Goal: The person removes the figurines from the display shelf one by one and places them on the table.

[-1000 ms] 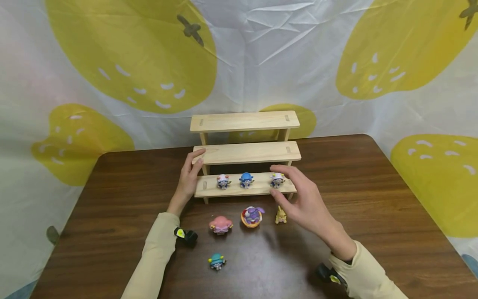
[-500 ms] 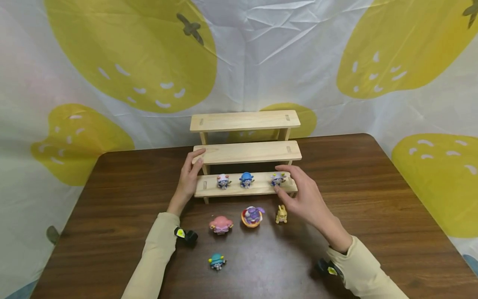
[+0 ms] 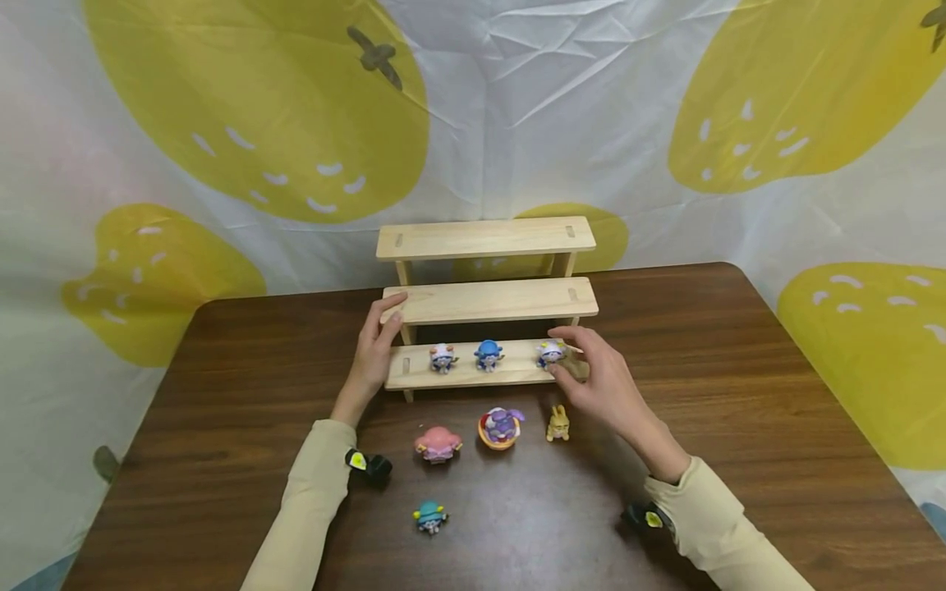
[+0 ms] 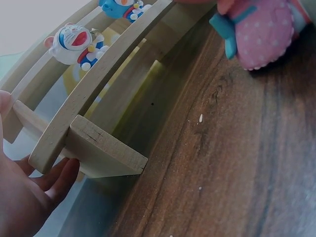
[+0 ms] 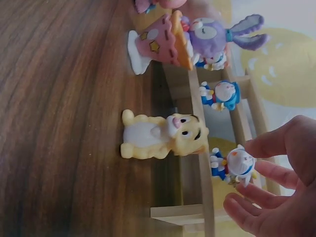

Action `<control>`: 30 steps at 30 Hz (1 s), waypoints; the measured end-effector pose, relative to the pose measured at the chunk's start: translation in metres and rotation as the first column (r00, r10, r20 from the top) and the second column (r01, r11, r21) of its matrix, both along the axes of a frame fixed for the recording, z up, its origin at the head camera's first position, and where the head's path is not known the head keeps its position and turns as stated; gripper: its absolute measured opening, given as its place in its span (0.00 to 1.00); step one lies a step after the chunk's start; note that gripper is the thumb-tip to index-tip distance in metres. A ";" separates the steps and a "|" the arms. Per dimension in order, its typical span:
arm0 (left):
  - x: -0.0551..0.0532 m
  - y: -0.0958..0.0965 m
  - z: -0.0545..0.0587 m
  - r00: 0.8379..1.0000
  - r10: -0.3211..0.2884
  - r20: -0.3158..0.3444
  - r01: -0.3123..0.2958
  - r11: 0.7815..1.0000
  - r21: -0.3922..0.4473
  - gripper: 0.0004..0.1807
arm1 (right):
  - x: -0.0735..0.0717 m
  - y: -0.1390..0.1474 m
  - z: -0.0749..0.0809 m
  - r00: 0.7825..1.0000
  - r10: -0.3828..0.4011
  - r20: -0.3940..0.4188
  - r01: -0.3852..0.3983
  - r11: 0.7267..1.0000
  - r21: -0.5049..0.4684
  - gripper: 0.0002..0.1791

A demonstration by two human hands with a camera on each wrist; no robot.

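Note:
At the left end of a three-step wooden display shelf [image 3: 488, 304], my left hand [image 3: 369, 349] grips the steps' ends, fingertips [image 4: 69, 170] against the side support. My right hand [image 3: 602, 377] is at the right end of the lowest step, thumb and fingers around a small figurine with a white hat and yellow horns [image 3: 550, 355]. In the right wrist view its head [image 5: 241, 162] lies right at the thumb tip. On the same step stand a blue-hatted figurine [image 3: 488, 356] and a white-hatted one with pinkish horns [image 3: 442, 359].
In front of the shelf, on the brown table [image 3: 739, 394], stand a pink figurine [image 3: 438, 444], a purple rabbit in a cup [image 3: 499, 428] and a yellow animal figurine [image 3: 557, 423]. A teal-hatted figurine [image 3: 429, 517] is nearer. A patterned cloth [image 3: 517, 123] hangs behind.
My right hand has shifted a little to the right, and its thumb and fingers have closed in around the white-hatted figurine. The left hand stays at the shelf's end.

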State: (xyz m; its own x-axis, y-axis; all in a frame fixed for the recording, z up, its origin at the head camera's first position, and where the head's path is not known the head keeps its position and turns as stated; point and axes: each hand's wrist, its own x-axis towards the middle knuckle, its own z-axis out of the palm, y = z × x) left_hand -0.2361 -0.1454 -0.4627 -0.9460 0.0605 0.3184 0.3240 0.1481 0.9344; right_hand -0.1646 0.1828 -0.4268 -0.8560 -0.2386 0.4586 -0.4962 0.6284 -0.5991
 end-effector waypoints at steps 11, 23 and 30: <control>-0.006 -0.001 -0.011 0.999 -0.001 -0.034 0.001 1.000 0.007 0.21 | -0.006 0.000 -0.006 0.998 0.010 0.055 -0.007 0.998 -0.059 0.19; 0.000 0.000 -0.005 1.000 -0.006 -0.030 0.006 1.000 0.005 0.21 | -0.010 -0.001 -0.009 0.995 0.016 0.097 -0.009 0.997 -0.080 0.16; -0.006 -0.002 -0.011 0.999 0.001 -0.035 -0.002 1.000 -0.005 0.21 | -0.010 -0.001 -0.011 0.996 0.009 0.087 -0.001 0.995 -0.097 0.16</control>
State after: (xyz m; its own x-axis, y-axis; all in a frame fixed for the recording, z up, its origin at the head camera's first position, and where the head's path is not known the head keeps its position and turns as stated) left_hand -0.2420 -0.1472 -0.4738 -0.9343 0.0608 0.3513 0.3566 0.1531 0.9217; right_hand -0.1745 0.1815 -0.4378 -0.8926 -0.2010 0.4036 -0.4425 0.5626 -0.6983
